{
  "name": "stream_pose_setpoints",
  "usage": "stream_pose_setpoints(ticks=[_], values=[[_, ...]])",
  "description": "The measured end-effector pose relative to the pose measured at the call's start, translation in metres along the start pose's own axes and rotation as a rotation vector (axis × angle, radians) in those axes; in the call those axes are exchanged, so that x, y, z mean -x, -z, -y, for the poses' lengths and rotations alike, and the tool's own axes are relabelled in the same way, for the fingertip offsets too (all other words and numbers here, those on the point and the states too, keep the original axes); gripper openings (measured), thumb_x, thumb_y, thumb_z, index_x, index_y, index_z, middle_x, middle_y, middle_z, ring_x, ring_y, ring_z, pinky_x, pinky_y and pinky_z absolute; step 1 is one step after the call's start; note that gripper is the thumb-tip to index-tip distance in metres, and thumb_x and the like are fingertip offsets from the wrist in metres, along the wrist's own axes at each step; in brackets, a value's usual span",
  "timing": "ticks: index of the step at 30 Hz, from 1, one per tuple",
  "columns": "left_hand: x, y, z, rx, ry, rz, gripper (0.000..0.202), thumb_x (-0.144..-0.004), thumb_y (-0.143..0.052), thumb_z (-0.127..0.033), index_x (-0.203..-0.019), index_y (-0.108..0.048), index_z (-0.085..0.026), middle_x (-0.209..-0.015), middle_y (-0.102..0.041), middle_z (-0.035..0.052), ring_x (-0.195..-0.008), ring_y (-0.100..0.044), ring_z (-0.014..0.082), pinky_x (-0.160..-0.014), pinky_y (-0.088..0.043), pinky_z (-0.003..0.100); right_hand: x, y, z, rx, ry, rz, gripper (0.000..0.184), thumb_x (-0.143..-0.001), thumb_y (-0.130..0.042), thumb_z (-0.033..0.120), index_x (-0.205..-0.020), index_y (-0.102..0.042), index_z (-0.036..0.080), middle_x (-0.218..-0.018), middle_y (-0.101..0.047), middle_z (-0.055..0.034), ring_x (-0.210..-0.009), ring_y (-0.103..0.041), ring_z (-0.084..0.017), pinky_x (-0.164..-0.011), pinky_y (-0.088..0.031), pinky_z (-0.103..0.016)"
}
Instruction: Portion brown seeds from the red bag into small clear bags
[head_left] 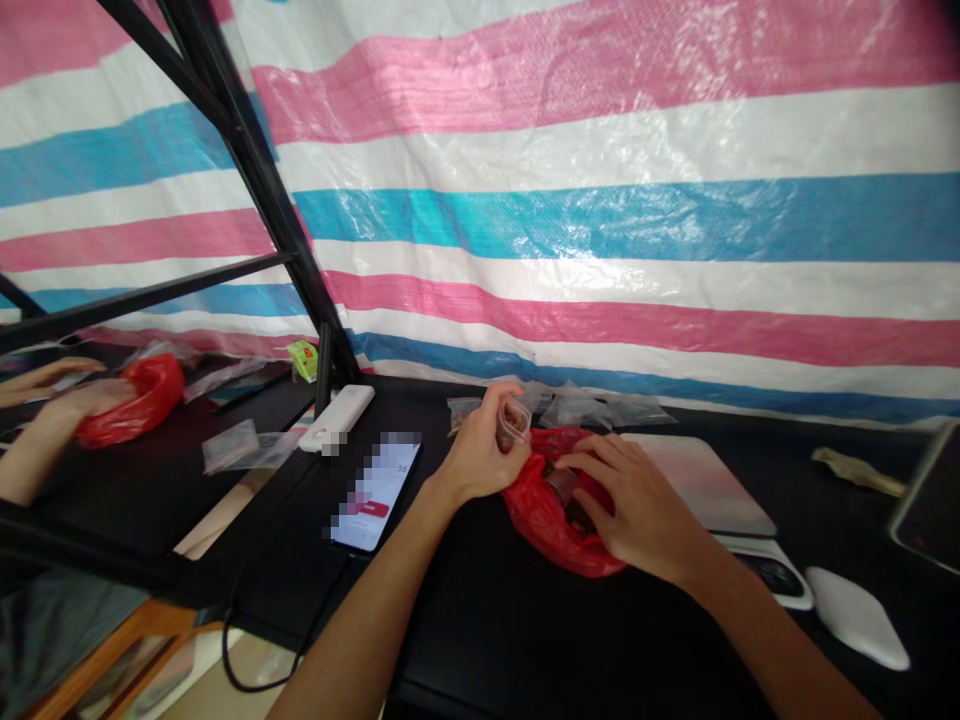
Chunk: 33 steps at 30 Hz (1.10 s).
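Note:
My left hand (480,445) is closed on a small clear plastic bag (513,422), held upright just above a red plastic bag (551,525) lying on the black table (495,620). Inside the mouth of that red bag is my right hand (637,505), its fingers curled over dark brown pieces; what the fingertips hold is hidden. Behind both hands, several empty clear bags (577,405) lie along the tarp.
A lit phone (375,492) and a white power bank (337,418) lie to the left. A flat scale (705,485) and a white mouse-shaped object (855,615) sit to the right. Another person's hands (67,395) work a second red bag (139,400) at far left.

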<state>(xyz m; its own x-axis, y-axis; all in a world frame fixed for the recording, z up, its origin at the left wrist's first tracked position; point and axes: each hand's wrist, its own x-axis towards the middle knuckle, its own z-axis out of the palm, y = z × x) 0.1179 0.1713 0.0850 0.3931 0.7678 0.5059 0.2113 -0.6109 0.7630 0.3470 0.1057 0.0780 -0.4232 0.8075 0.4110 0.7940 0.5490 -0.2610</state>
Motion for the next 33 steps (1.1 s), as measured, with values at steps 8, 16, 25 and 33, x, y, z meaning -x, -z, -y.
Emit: stream_pose_setpoints(ticks=[8, 16, 25, 33], values=[[0.011, -0.024, -0.005, -0.094, -0.115, 0.044, 0.067, -0.081, -0.069, -0.018, -0.137, -0.032, -0.026, -0.115, -0.060, 0.0067, -0.091, -0.065, 0.0198, -0.080, -0.054, 0.035, 0.002, -0.008, 0.020, -0.213, -0.095, -0.275, 0.052, -0.095, -0.066, 0.038, -0.142, -0.048, 0.028, -0.128, -0.066, -0.0103, -0.114, -0.064, -0.031, -0.099, -0.051, -0.049], [0.014, -0.040, -0.005, -0.116, -0.419, 0.051, 0.092, -0.072, -0.072, -0.013, -0.144, -0.017, -0.026, -0.130, -0.040, 0.0147, -0.125, -0.048, 0.0318, -0.098, -0.053, 0.050, -0.001, -0.015, 0.022, -0.432, -0.076, -0.304, 0.033, -0.091, -0.073, 0.038, -0.123, -0.066, 0.031, -0.127, -0.066, -0.0081, -0.121, -0.062, -0.029, -0.104, -0.051, -0.046], [0.010, -0.025, -0.010, -0.174, -0.256, 0.206, 0.078, -0.085, -0.072, -0.028, -0.149, -0.026, -0.026, -0.134, -0.044, 0.0141, -0.119, -0.055, 0.0296, -0.103, -0.052, 0.050, 0.001, 0.035, -0.010, -0.663, -0.342, -0.841, 0.028, -0.089, -0.073, 0.048, -0.103, -0.061, 0.028, -0.103, -0.070, -0.0057, -0.089, -0.069, -0.022, -0.080, -0.057, -0.037], [0.006, -0.017, -0.006, -0.235, -0.217, 0.219, 0.076, -0.071, -0.055, -0.001, -0.143, -0.040, -0.023, -0.122, -0.053, 0.0098, -0.112, -0.057, 0.0259, -0.103, -0.050, 0.042, 0.051, 0.060, -0.109, 0.049, -0.223, -0.176, 0.024, -0.084, -0.069, 0.036, -0.106, -0.070, 0.026, -0.101, -0.075, -0.0107, -0.087, -0.069, -0.033, -0.079, -0.052, -0.049]])
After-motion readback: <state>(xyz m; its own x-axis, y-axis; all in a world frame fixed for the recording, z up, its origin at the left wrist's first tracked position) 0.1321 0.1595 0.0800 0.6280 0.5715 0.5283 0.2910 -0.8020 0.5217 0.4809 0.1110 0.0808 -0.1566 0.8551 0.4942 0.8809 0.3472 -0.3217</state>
